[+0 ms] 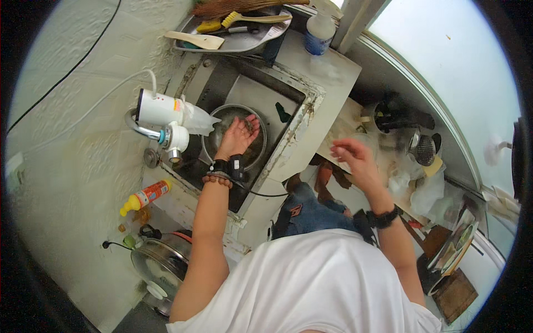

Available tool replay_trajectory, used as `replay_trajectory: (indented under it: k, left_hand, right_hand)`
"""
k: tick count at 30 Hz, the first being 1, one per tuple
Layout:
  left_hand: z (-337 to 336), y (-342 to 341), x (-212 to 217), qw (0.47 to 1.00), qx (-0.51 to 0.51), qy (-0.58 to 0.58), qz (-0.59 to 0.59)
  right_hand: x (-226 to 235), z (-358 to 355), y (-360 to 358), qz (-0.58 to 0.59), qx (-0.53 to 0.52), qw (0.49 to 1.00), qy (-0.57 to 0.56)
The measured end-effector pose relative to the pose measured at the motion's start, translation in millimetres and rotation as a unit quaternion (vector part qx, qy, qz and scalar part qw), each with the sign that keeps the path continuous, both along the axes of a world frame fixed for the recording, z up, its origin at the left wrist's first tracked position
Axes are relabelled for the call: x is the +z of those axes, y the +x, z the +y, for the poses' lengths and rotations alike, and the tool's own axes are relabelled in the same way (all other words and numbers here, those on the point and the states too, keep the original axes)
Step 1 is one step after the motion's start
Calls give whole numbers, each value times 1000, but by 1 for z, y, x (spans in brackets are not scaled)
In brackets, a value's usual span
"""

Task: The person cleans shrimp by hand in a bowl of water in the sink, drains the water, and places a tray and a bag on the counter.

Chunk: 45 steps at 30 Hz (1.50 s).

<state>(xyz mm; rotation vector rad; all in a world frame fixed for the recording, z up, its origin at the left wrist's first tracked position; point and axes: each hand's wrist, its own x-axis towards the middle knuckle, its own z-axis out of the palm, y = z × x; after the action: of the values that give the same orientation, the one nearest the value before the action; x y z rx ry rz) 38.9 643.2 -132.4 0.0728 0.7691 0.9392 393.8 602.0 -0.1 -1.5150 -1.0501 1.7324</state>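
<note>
In the head view, the left hand [240,137] is palm up over a round metal bowl [260,151], its fingers spread and slightly cupped; a small dark clump [248,127] lies at the fingers, too small to identify. The bowl stands in the sink [283,91], below the hand; whether the hand touches it I cannot tell. A dark green item [282,112] lies in the sink to the right of the bowl. The right hand [355,161] is well apart from the sink, to its right, fingers loosely bent and parted, with nothing visible in its hold. To the left of the bowl, the white faucet [158,109] reaches out from the wall, a translucent plastic sleeve [197,120] beside it. Nearer on the left lie a yellow-capped bottle [145,197] and, nearer still, a pot with a glass lid [158,260]. At the far side, a metal tray [261,38] bears a wooden spatula [195,40] and a yellow-bristled brush [255,19]; a white and blue bottle [319,34] stands to its right. Off to the right, a metal strainer [425,149] sits among pale plastic bags [427,193].
</note>
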Motion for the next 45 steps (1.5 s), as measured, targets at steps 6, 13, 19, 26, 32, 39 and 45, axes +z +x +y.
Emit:
replay_trajectory:
  k: [6,13,19,26,32,39,45]
  left_hand:
    - [-10,39,67,997,-3,65,-33]
    - [-22,57,100,994,-17,82,-75]
    - [-31,-21,43,954,19,6,298]
    - [-57,-112,-48,899,-174,-88,391]
    - [-80,-115,-82,846,-286,-65,444]
    - [-49,-95,-34,840,-264,11,474]
    - [-64,-138,-16,732,-341,-52,587]
  right_hand:
    - [-23,40,-94,-48,127,977,162]
    - [-41,60,-134,-162,84,933,309]
    - [-61,41,-28,-102,27,965,239]
    - [-64,-100,159,-85,-177,980,16]
    - [-114,-310,246,-58,-355,907,-220]
    - [-170,-475,329,-55,-582,787,-198]
    - [-186,-479,385,-680,155,713,-72]
